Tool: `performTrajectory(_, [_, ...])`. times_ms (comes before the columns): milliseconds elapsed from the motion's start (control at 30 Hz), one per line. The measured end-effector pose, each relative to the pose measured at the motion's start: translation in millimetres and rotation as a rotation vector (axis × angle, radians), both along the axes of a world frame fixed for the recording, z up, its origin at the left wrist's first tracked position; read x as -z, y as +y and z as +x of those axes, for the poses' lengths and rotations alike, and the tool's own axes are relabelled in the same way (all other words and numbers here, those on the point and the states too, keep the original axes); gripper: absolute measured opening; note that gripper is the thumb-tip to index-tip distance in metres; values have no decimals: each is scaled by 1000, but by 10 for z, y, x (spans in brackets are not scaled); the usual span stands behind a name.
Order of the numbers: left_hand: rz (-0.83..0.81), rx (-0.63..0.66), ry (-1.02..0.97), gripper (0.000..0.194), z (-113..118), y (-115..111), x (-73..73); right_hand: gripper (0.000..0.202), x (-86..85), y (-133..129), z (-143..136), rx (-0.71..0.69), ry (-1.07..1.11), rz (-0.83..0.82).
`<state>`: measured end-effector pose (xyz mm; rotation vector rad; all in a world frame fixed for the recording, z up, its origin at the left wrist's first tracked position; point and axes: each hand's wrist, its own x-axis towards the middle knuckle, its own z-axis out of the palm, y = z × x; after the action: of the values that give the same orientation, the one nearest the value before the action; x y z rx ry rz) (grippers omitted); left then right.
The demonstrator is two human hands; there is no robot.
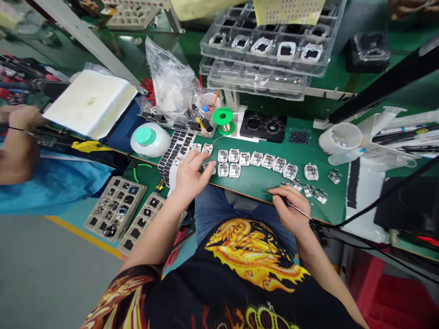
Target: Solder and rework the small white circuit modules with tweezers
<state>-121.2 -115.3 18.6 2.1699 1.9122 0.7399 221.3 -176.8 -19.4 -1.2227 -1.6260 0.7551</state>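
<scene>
Over the left end of the rows of small white watch cases, my left hand (192,176) has its fingers apart. Its thumb is at a white watch case (210,169), partly hidden beneath it; whether the thumb presses on it I cannot tell. Another case (207,148) lies just beyond the fingertips. My right hand (291,208) is closed around slim metal tweezers (286,199), tips pointing left above the bench's front edge. Several watch cases with parts inside (256,159) stand in rows between my hands. Loose small circuit modules (308,190) lie beyond my right hand.
A green solder spool (223,119), a white bottle with green cap (148,139) and a black fixture (263,125) stand behind the rows. Stacked clear trays (264,50) sit above. A white cup (340,138) is at right. A co-worker's arm (17,146) shows at left.
</scene>
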Motion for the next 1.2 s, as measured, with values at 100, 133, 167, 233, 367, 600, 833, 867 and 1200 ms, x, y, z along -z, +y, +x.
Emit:
performTrajectory(100, [5,101,3,28,185,-221,115,18,-31,2,-36,0,8,9])
performTrajectory(133, [0,144,34,31,235,-250,127,19,-38,3,-49,1,12,10])
performTrajectory(167, [-17,186,70,36,274,-253,124,19,-43,5,-61,9,16,10])
performTrajectory(233, [-64,260,147,48,312,-185,78,18,-44,8,-84,21,21,15])
performTrajectory(367, [-126,340,269,52,284,80,-58,18,-36,-1,-123,41,57,20])
performTrajectory(600, [-163,399,328,46,303,199,-98,18,-12,-5,-147,40,99,49])
performTrajectory(833, [-166,364,276,43,417,69,-88,19,-8,-3,-116,9,85,47])
performTrajectory(867, [-170,362,271,44,422,62,-88,19,-13,-3,-110,4,86,47])
performTrajectory(1200, [-165,304,189,44,440,-77,-47,18,-7,0,-71,5,78,9])
